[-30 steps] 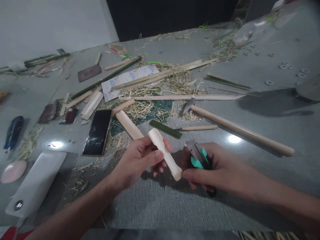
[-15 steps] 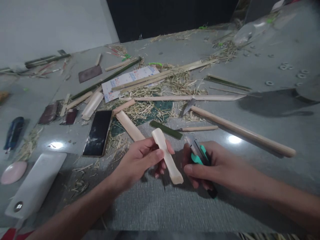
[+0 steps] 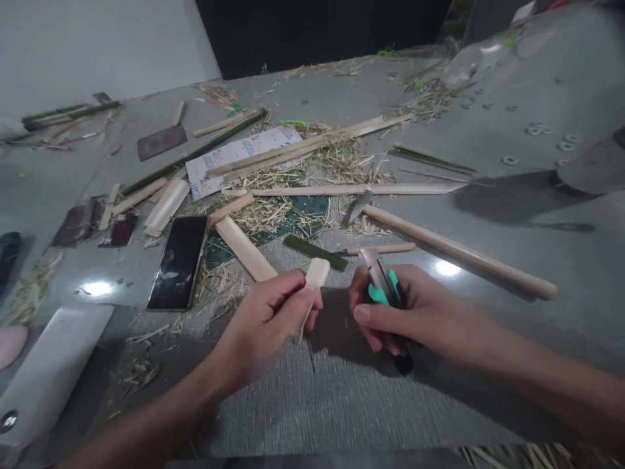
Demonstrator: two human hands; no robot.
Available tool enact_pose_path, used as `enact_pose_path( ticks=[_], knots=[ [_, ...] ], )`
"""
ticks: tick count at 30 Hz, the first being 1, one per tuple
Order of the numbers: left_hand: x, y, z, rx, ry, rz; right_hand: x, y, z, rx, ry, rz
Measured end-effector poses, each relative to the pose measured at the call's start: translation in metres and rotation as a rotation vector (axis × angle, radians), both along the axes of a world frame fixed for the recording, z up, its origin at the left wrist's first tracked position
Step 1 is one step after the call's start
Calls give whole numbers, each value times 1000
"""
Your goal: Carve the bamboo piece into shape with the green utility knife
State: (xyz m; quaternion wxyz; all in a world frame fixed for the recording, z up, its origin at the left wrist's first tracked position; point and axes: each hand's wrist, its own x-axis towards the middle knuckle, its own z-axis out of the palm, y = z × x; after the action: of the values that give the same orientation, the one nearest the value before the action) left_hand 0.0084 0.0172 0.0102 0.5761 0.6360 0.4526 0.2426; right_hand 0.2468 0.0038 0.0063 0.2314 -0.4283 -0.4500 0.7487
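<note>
My left hand (image 3: 271, 316) grips a short pale bamboo piece (image 3: 317, 272) between thumb and fingers; its upper end sticks out and the fingers hide much of the rest. In my right hand (image 3: 395, 312) is a utility knife (image 3: 383, 286) with green and black on its handle, its blade pointing up and away from me. The two hands are apart, with bare grey mat between them. Just beyond them lie a green bamboo strip (image 3: 315, 253), a thin wooden-handled tool (image 3: 378, 249) and a flat bamboo slat (image 3: 245, 249).
A hammer (image 3: 454, 249) lies at the right. At left are a phone (image 3: 178, 263) and a cleaver (image 3: 61, 371). Shavings (image 3: 263, 215), long bamboo strips (image 3: 351, 189) and a printed sheet (image 3: 198, 179) spread across the middle. Metal washers (image 3: 509, 160) lie far right.
My left hand has turned the bamboo piece, so its lower end, which pointed toward me, is now mostly hidden. The right hand still holds the knife. The view has shifted slightly.
</note>
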Motion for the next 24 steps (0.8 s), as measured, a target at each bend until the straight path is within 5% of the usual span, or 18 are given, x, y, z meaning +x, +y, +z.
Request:
enact_pose_path(
  ticks=[8,15,20,24],
  knots=[
    [1,-10,2,-37,38,-19,-2,2,-1,1,12,-126],
    [0,-10,-2,-196,-269,-58,4,4,5,112,-22,-129],
    [4,-11,-6,-221,-434,25,14,3,19,534,-323,-165],
    [9,-16,-9,-396,-579,58,13,-2,21,1023,-532,-45]
  ],
)
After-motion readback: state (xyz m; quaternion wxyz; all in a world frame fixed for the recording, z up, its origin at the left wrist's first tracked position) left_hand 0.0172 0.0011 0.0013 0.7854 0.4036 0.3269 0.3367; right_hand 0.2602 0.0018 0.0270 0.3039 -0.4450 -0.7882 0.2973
